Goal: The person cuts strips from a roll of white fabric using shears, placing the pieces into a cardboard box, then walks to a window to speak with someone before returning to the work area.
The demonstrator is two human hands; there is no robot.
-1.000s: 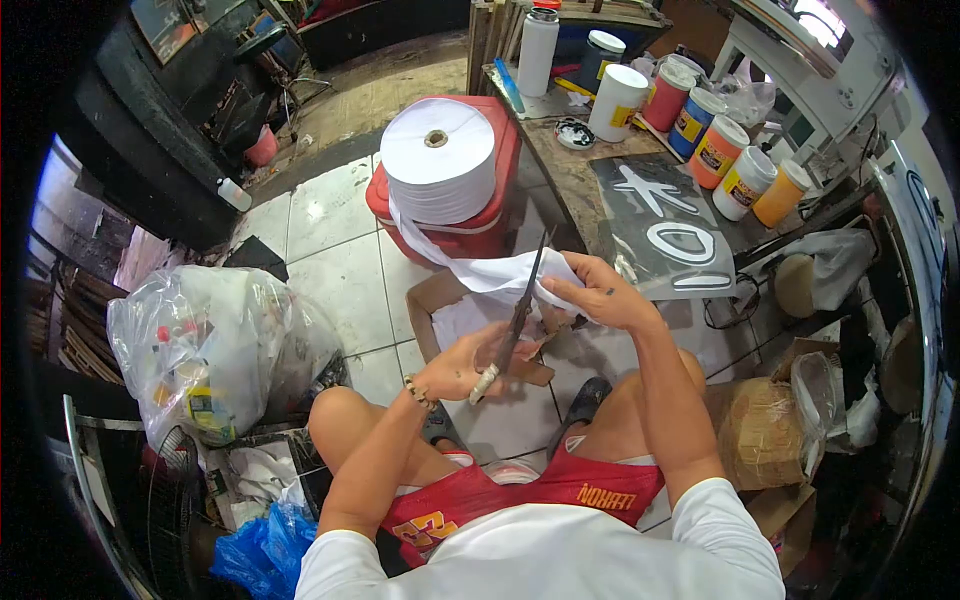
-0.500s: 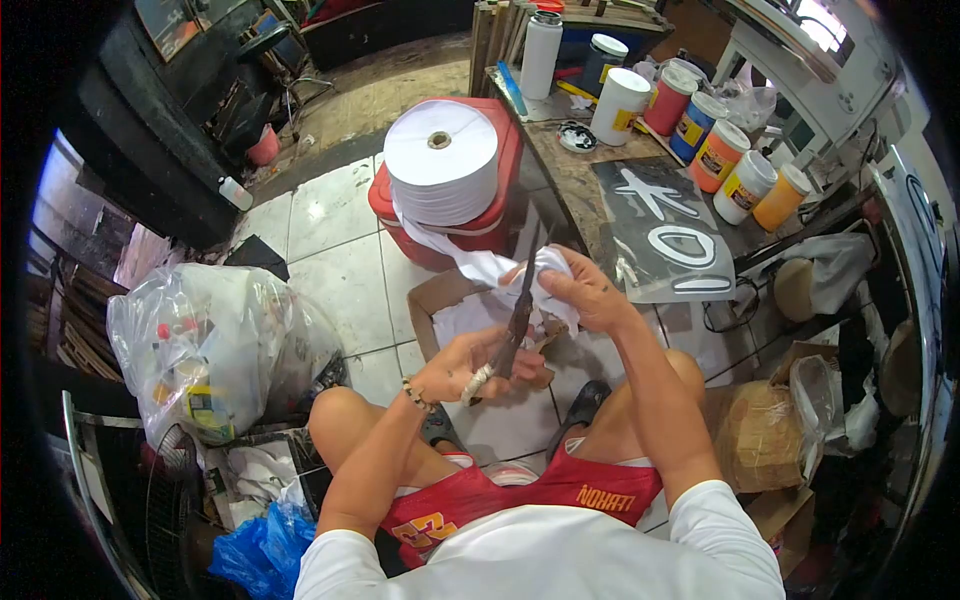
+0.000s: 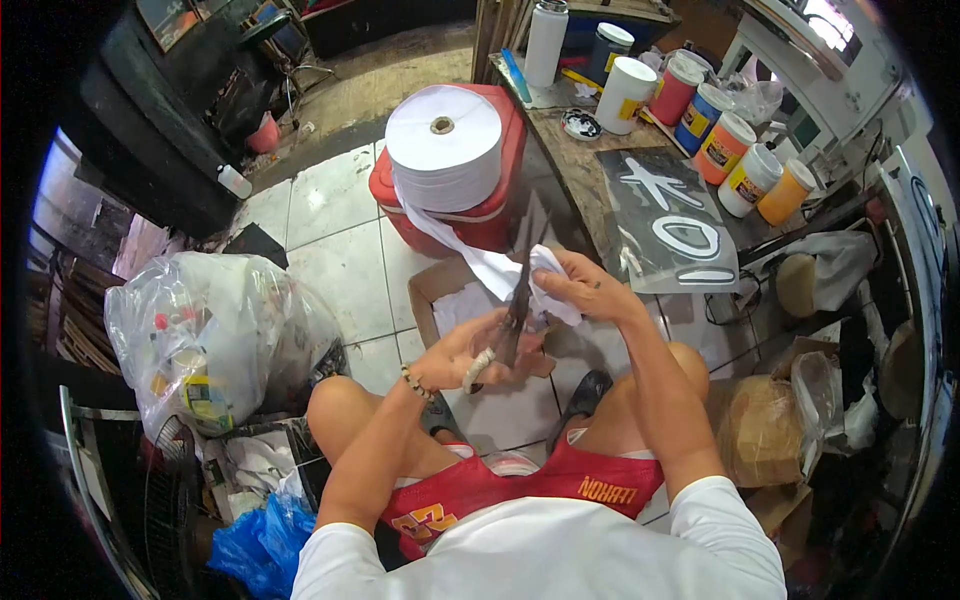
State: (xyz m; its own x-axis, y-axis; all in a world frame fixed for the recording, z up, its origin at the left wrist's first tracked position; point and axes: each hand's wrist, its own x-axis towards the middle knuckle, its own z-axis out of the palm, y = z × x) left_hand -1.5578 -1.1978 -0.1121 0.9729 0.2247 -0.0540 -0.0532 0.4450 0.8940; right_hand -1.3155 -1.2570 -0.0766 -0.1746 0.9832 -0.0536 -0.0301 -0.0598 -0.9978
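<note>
My left hand point(image 3: 465, 352) is wrapped round a pair of dark scissors point(image 3: 515, 310) with a pale wrapped handle, their blades pointing up and away from me. A white ribbon strip point(image 3: 487, 268) runs down from a large white roll point(image 3: 443, 160) and meets the blades. On the other side of the blades, my right hand point(image 3: 590, 287) pinches bunched white ribbon point(image 3: 552, 285) between thumb and fingers. Below both hands stands an open cardboard box point(image 3: 425, 305) with white pieces inside. Whether the blades are apart is hard to make out.
The roll sits on a red cooler point(image 3: 395, 210). To the right, a worktable point(image 3: 560, 130) bears several paint jars point(image 3: 722, 147) and a dark sheet with white lettering point(image 3: 672, 225). A stuffed clear plastic bag point(image 3: 220, 335) lies at left, and a taped cardboard parcel point(image 3: 762, 430) at right.
The strip between roll and scissors was crumpled near the blades and now hangs straighter. Less ribbon bunches up around my right hand. The view has shifted slightly.
</note>
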